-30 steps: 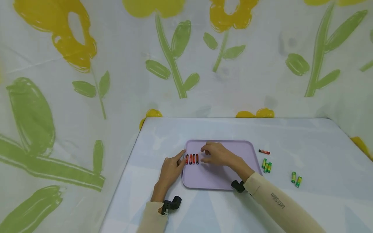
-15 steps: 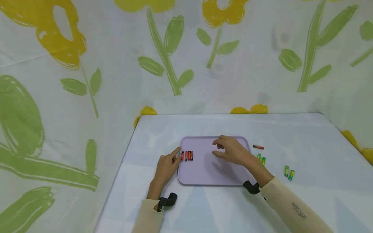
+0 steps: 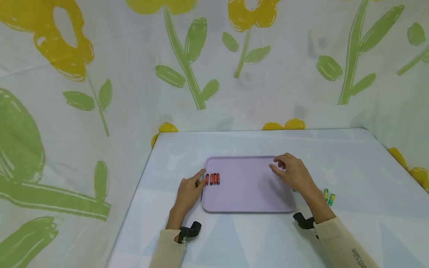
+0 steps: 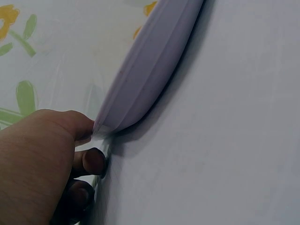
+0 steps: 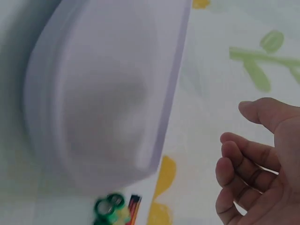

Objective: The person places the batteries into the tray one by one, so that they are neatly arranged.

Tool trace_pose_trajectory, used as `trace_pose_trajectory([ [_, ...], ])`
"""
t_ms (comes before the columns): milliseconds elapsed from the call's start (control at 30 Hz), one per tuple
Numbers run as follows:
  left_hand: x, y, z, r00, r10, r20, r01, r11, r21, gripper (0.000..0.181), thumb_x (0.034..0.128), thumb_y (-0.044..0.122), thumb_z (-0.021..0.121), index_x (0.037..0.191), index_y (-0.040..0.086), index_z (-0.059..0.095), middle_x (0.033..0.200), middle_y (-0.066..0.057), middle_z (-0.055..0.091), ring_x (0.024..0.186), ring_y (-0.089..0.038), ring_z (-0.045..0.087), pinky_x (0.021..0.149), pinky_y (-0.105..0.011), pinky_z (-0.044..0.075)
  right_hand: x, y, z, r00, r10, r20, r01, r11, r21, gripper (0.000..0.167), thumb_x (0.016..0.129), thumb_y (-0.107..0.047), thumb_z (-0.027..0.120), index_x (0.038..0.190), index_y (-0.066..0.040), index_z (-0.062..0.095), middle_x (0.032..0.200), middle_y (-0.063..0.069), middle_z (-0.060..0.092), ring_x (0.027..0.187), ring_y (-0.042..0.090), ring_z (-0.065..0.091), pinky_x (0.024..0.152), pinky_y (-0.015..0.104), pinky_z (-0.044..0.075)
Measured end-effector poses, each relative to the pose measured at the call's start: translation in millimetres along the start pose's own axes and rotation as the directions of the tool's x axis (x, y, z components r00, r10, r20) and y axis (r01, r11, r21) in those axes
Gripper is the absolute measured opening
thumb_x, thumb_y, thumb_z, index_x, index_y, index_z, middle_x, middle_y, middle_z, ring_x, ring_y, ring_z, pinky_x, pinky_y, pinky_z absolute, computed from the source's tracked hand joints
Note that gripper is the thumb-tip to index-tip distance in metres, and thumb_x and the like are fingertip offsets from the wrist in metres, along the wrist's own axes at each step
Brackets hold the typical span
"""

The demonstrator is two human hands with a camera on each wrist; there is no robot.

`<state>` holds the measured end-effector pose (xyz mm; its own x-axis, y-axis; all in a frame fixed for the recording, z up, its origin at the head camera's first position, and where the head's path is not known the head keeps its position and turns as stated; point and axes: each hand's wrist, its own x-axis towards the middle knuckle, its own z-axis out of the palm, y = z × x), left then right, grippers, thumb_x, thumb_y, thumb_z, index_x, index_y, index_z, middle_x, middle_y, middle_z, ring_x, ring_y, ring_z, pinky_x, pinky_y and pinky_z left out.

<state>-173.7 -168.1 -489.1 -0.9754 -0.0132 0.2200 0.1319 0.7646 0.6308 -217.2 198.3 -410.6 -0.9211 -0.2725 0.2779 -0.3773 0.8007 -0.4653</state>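
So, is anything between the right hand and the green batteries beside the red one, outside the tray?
Nothing visible: in the right wrist view, open space separates the right hand from the green batteries. The tray appears off to one side.

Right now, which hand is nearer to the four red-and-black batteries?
Left. The left hand is at the left edge of the lilac tray, right beside the red-and-black batteries; the right hand hovers by the opposite, right end.

Left hand (image 3: 188, 192) stretched forward — right hand (image 3: 295, 174) raised, loosely cupped.
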Motion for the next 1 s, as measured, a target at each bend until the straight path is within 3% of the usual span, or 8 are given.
trace_pose_trajectory([
  [233,0.6,-0.9,-0.3,1.000,0.002,0.007,-0.002,1.000,-0.002,0.041,0.1001,0.028,0.061,0.141,0.019,0.061,0.061,0.008,0.047,0.056,-0.012,0.040,0.060,-0.032,0.035,-7.7,25,-10,0.987,0.147,-0.058,-0.145,0.989,0.043,0.033,0.098,-0.026,0.066,0.112,0.004,0.068,0.093,0.012,0.058,0.083,0.027,0.053,0.068,0.040,0.044],
  [533,1.5,-3.0,1.5,1.000,0.010,0.005,-0.010,1.000,0.006,0.041,0.1010,0.029,0.060,0.141,0.021,0.060,0.062,0.009,0.049,0.055,-0.011,0.040,0.056,-0.030,0.035,-11.8,56,-15,0.978,0.196,-0.077,-0.195,0.981,0.020,0.033,0.098,-0.025,0.065,0.110,0.006,0.067,0.093,0.016,0.059,0.079,0.030,0.056,0.065,0.040,0.045],
  [800,2.1,-2.6,0.1,1.000,0.007,0.004,-0.007,1.000,-0.009,0.041,0.1008,0.029,0.061,0.141,0.020,0.061,0.063,0.008,0.049,0.055,-0.012,0.041,0.054,-0.030,0.035,-13.9,66,-17,0.944,0.329,-0.011,-0.329,0.944,-0.016,0.042,0.099,-0.035,0.061,0.109,0.006,0.066,0.097,0.018,0.060,0.082,0.031,0.055,0.061,0.038,0.045],
  [1000,0.9,-0.8,-0.5,1.000,0.004,0.012,-0.003,1.000,-0.016,0.041,0.1009,0.027,0.061,0.141,0.021,0.060,0.063,0.008,0.050,0.055,-0.012,0.041,0.057,-0.032,0.036,-16.0,73,-15,0.925,0.376,0.063,-0.375,0.927,-0.025,0.046,0.100,-0.037,0.060,0.108,0.008,0.065,0.099,0.023,0.062,0.080,0.032,0.057,0.061,0.040,0.047],
])
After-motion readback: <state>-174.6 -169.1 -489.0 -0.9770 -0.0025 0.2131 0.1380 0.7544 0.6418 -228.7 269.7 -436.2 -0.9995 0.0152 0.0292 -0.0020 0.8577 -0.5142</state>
